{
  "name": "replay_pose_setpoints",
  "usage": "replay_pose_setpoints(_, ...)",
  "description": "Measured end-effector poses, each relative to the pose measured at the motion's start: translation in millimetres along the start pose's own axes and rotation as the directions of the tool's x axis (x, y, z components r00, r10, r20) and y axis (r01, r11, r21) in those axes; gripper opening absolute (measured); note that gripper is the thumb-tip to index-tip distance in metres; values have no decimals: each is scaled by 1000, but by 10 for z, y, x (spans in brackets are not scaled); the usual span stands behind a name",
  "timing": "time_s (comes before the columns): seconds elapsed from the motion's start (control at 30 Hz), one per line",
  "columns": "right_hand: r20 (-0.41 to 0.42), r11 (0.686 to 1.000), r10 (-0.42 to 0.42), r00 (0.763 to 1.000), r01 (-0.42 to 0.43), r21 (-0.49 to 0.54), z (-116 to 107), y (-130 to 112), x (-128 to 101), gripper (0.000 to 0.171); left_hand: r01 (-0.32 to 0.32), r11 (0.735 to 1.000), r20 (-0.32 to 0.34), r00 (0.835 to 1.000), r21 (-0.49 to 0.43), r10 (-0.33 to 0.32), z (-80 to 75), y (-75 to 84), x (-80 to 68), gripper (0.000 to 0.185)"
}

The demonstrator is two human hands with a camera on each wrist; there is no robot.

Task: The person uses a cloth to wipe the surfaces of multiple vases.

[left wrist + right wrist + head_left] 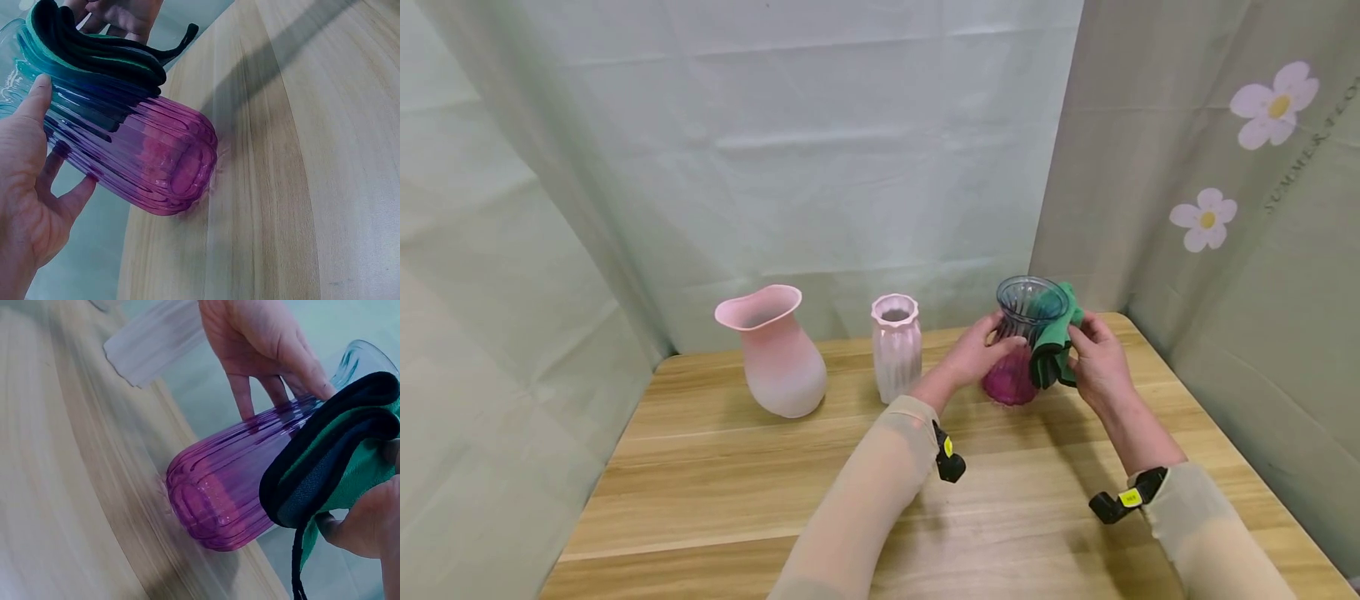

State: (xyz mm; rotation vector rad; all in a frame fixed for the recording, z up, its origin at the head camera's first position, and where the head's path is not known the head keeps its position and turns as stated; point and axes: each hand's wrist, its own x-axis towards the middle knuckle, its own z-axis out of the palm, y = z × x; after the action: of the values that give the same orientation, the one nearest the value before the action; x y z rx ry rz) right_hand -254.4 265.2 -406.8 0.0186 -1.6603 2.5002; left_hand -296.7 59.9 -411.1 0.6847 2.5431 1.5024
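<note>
- Head view: glass vase (1028, 340), blue at the mouth and magenta at the base, stood near the table's (737, 492) far right corner. The left hand (981, 350) curled round its waist; the right hand (1097, 360) gripped a green cloth (1054, 343) draped over the rim. 2 pink vases, the wide vase (775, 350) and the ribbed vase (896, 345), stood along the far edge to the left.
- Left wrist view: thumb and fingers (37, 100) wrapped the ribbed glass wall; the base touched the wood.
- Right wrist view: the right hand (359, 515) pinched the folded cloth (340, 465) against the vase's upper wall.
- Handling, as a judgement: the glass looked stiff, smooth and fragile, likely slippery; the narrowed waist seemed the safest hold. The cloth was soft and limp.
</note>
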Motion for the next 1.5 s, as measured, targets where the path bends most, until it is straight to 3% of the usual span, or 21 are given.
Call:
replay_pose_setpoints(0.2,11,1000,0,1000,0,-22,-102,-20,-21,11,-11,1000,4,1000,-1,11,-1,0,4,72)
replay_pose_setpoints(0.6,13,996,-58,998,57,70,-583,-165,-154,13,-51,999,10,999,-17,51,5,-4,17,71)
replay_pose_setpoints(0.67,13,995,-57,998,55,81,-616,-172,-170,13,-61,998,-12,998,-27,60,35,17,16,73)
replay_pose_setpoints(0.77,8,996,-55,998,55,75,-642,-172,-187,13,-24,1000,-105,994,-14,22,128,85,5,79)
replay_pose_setpoints(0.83,8,996,-54,999,53,77,-652,-169,-191,13,46,999,-192,980,14,-43,207,166,-16,86)
replay_pose_setpoints(1.0,4,995,-36,999,35,94,-649,-146,-194,13,210,974,-373,913,81,-166,388,332,-18,92)
replay_pose_setpoints(1.1,2,995,-24,1000,24,100,-630,-123,-186,14,253,964,-443,876,83,-192,433,381,3,87)
replay_pose_setpoints(1.2,-7,997,-28,1000,28,75,-611,-106,-183,14,266,961,-472,858,76,-200,439,398,20,84)
replay_pose_setpoints(1.27,-13,998,-30,999,30,57,-605,-98,-181,15,263,963,-474,857,63,-203,433,404,22,84)
replay_pose_setpoints(1.37,-23,999,-23,999,24,37,-600,-90,-179,16,250,967,-455,867,47,-202,413,394,18,85)
replay_pose_setpoints(1.43,-26,999,-14,1000,15,35,-603,-86,-178,18,226,973,-434,881,32,-190,382,375,9,82)
replay_pose_setpoints(1.5,-35,1000,-6,999,7,25,-606,-87,-182,19,181,983,-394,905,19,-159,334,337,3,77)
